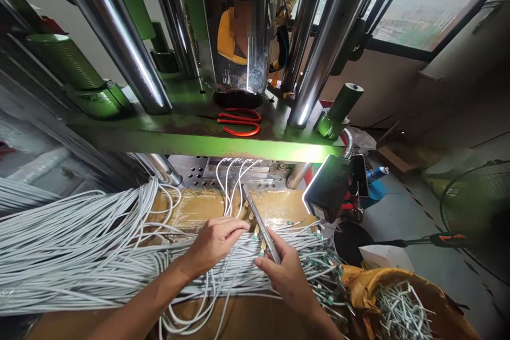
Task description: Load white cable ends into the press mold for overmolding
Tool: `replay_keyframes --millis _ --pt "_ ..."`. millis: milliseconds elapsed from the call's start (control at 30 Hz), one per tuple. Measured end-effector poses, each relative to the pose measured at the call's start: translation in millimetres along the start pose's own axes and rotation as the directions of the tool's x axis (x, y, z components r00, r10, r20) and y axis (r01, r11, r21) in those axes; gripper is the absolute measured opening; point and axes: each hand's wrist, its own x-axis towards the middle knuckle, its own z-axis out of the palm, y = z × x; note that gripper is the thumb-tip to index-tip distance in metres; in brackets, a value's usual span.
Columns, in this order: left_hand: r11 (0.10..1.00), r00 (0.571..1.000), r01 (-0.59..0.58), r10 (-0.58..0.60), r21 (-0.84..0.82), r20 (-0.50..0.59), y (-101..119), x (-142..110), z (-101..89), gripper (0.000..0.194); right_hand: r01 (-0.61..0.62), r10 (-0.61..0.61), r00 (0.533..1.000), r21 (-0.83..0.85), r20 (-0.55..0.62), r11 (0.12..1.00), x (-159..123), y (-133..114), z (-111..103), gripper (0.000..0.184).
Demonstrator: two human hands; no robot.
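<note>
Right hand (287, 272) grip closed on a metal tool (261, 223) angled up-left toward the machine, left hand (215, 241) pinching white cables (79, 255) just beside it, cables running left-right across the desk (279, 207).

Blurred patch: a pixelated area (241, 21) is seen on the machine's central column, so what lies there cannot be told.
White cables (71, 244): their far ends are cut off by the left edge.
Left hand (215, 241): its fingertips are buried among the cables; the grasp cannot be judged.
Metal tool (261, 226): its lower end is hidden in the right hand (287, 271).
Yellow sack (402, 303): it is cropped by the bottom edge.
Fan (478, 212): it is blurred and cut at the right edge.
</note>
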Motion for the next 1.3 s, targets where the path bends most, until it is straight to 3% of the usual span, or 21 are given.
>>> replay_keyframes --millis 200,433,1033,1200,1300 --pt "0.991 0.993 -0.113 0.116 0.064 -0.031 -9 -2 4.4 0.025 -0.005 0.005 1.000 -0.003 0.004 1.000 0 0 0 0.067" --pt "0.982 0.985 -0.163 0.167 0.096 -0.035 -4 -2 2.1 0.027 -0.011 0.011 1.000 -0.023 0.009 1.000 -1 2 -2 0.065" --pt "0.979 0.984 -0.176 0.178 0.102 -0.010 -10 -7 4.7 0.027 -0.016 0.016 1.000 -0.016 0.021 1.000 0 6 -3 0.063" --pt "0.996 0.996 -0.084 0.084 0.015 -0.033 -14 -2 11.9 0.026 0.016 -0.015 1.000 -0.046 0.014 0.999 1 5 -1 0.060" --pt "0.987 0.991 0.132 -0.130 -0.090 0.028 -11 -1 10.8 0.024 -0.002 0.001 1.000 -0.038 -0.011 0.999 1 4 -4 0.061"
